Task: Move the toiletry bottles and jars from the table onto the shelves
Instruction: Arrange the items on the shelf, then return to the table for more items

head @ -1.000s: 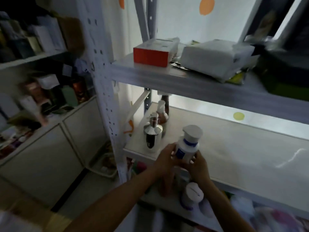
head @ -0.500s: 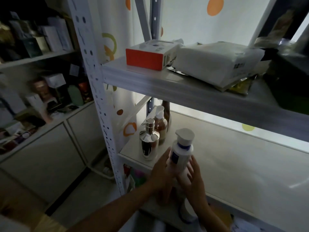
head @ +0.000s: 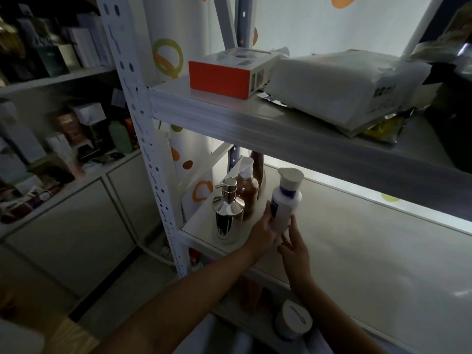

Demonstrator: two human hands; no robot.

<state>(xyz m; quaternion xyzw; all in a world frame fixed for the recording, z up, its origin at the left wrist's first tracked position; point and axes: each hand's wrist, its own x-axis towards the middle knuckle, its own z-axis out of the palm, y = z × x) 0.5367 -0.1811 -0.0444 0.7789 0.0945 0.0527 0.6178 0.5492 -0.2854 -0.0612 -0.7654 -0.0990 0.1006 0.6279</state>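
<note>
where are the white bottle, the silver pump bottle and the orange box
white bottle (head: 283, 210), head view, on its body
silver pump bottle (head: 226, 218), head view, on its chrome body
orange box (head: 218, 79), head view, on its orange front

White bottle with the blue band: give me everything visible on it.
The white bottle looks like matte plastic: a round body, a blue band at the neck, a wide white flip-top cap that flares upward, and a blue label on its left side, too small to read. It stands about upright, leaning slightly, at the front of the middle shelf, just right of the chrome pump dispenser. The left hand grips its lower left side; the right hand's fingers touch its lower right. Its base is hidden.
</note>
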